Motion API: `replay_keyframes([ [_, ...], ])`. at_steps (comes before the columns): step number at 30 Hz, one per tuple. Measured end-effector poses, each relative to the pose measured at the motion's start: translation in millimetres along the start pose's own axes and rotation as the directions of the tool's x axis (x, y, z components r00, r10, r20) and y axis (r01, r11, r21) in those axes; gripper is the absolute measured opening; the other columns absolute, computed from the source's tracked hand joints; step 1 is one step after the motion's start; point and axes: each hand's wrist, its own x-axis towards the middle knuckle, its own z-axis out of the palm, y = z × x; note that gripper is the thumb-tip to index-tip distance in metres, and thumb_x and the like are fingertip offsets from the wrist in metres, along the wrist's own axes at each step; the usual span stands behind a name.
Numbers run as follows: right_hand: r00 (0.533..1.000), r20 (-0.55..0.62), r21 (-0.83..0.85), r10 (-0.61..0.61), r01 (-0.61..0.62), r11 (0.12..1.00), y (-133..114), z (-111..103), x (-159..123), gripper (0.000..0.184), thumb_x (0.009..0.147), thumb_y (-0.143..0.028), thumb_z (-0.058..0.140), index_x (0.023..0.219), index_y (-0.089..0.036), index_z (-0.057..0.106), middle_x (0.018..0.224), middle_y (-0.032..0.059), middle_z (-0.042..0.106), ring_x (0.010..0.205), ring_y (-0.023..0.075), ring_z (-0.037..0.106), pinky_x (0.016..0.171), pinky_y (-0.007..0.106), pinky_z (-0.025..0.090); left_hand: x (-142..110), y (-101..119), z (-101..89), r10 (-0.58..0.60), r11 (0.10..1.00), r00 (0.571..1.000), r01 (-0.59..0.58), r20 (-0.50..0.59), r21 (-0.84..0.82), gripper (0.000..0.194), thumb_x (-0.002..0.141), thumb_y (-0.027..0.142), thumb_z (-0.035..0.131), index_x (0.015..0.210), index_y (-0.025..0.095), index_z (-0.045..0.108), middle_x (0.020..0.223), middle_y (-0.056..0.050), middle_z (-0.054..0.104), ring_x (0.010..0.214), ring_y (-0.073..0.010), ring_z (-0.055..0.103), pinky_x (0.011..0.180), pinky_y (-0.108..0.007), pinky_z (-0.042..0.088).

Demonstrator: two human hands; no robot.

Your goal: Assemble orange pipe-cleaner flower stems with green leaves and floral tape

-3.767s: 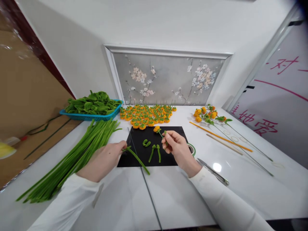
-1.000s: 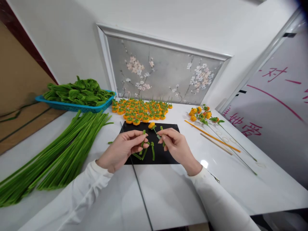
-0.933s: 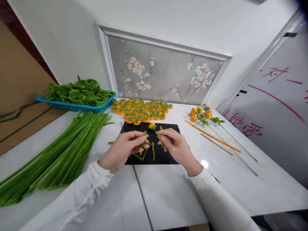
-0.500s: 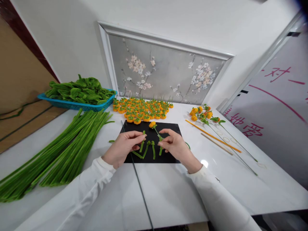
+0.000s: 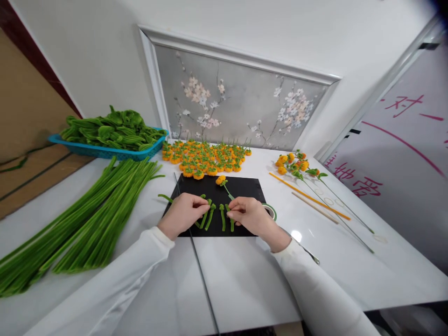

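My left hand [image 5: 185, 214] is closed in a pinch on a short green chenille stem piece [image 5: 205, 220], above the left half of a black mat [image 5: 247, 186]. Opposite it, my right hand [image 5: 252, 215] pinches another short green piece [image 5: 232, 225]; its fingertips hide the grip. Between the hands, two more short green pieces with knobbed tops [image 5: 222, 217] lie on the mat. Just beyond the right fingers is an orange fuzzy flower [image 5: 220, 180] with a thin green stem. A roll of green tape [image 5: 271, 211] lies partly behind my right hand.
Long green chenille stems [image 5: 105, 205] spread at left, before a blue basket [image 5: 105, 153] of green leaves. Rows of orange flower heads [image 5: 206, 158] stand behind the mat. Finished-looking flowers [image 5: 292, 163], an orange stick [image 5: 311, 197] and thin stems lie right. A metal tool [image 5: 313, 255] pokes out by my right wrist.
Both hands have lowered toward the mat, bringing the green pieces down among the others. The tape roll and metal tool show more beside my right hand and wrist.
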Motion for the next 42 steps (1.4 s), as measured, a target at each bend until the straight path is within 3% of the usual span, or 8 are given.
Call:
replay_keyframes([
  [6, 1.0, 0.002, -0.01, -0.017, 0.017, 1.0, 1.1, -0.4, 0.1, 0.006, 0.071, -0.018, 0.063, 0.075, -0.019, 0.06, 0.064, -0.0028, 0.063, 0.051, 0.0101, 0.06, 0.049, 0.021, 0.053, 1.3, 0.4, 2.4, 0.044, 0.994, 0.999, -0.044, 0.007, 0.105, 0.023, 0.067, 0.036, 0.063, 0.08, 0.018, 0.068, 0.059, -0.002, 0.068, 0.057, -0.0196, 0.061, 0.054, -0.027, 0.043],
  [13, 0.999, 0.01, -0.029, -0.036, 0.037, 0.999, 1.1, -2.1, -1.3, 0.006, 0.071, -0.019, 0.063, 0.077, -0.019, 0.06, 0.064, -0.0031, 0.063, 0.049, 0.01, 0.059, 0.05, 0.022, 0.052, 0.6, 1.8, 3.3, 0.066, 0.987, 0.998, -0.065, 0.001, 0.148, 0.017, 0.067, 0.036, 0.063, 0.069, 0.019, 0.062, 0.059, -0.001, 0.066, 0.056, -0.0176, 0.059, 0.053, -0.026, 0.042],
  [42, 0.998, 0.013, -0.085, -0.068, 0.069, 0.994, 4.5, -3.1, -1.2, 0.006, 0.071, -0.02, 0.062, 0.078, -0.02, 0.062, 0.065, -0.0022, 0.065, 0.055, 0.0117, 0.06, 0.054, 0.023, 0.051, 0.9, 0.4, 3.6, 0.089, 0.987, 0.993, -0.097, 0.073, 0.126, 0.015, 0.068, 0.034, 0.062, 0.069, 0.02, 0.065, 0.061, 0.0, 0.065, 0.057, -0.0164, 0.056, 0.051, -0.024, 0.039],
])
